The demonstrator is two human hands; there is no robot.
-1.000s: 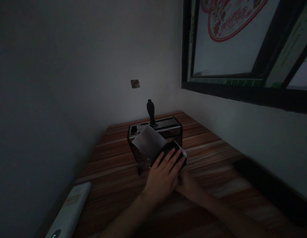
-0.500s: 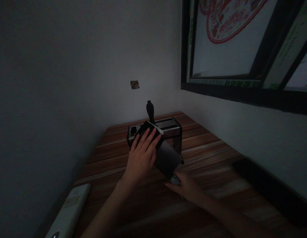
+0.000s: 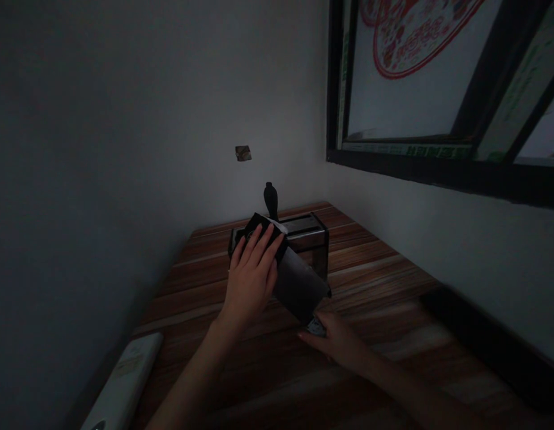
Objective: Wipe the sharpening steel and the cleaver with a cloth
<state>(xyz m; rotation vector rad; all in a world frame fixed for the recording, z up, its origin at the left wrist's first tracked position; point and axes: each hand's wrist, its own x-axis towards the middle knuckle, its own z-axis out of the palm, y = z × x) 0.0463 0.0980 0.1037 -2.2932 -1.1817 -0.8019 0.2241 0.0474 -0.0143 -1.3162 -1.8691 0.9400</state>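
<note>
A cleaver [image 3: 300, 286] with a broad grey blade is held tilted above the table, its patterned handle [image 3: 316, 326] toward the lower right. My right hand [image 3: 337, 340] is closed around that handle. Over the far end of the blade sits a black sleeve [image 3: 254, 221] with a whitish edge. My left hand [image 3: 252, 269] grips the sleeve, fingers laid across its upper face and thumb hidden. Just behind stands a slotted knife block [image 3: 319, 242] of shiny metal with black ends, partly covered by the sleeve and blade. A black handle [image 3: 271, 200] rises at the block.
The wood-grained table [image 3: 384, 280] runs to the walls. A long white object [image 3: 129, 370] lies at its left edge, and a dark flat strip [image 3: 474, 334] at the right. A dark-framed panel [image 3: 406, 158] is on the right wall, a small patch [image 3: 243, 153] on the far wall.
My left hand and the black sleeve have shifted slightly up and left along the cleaver, and a bit more blade shows. My right hand has hardly moved.
</note>
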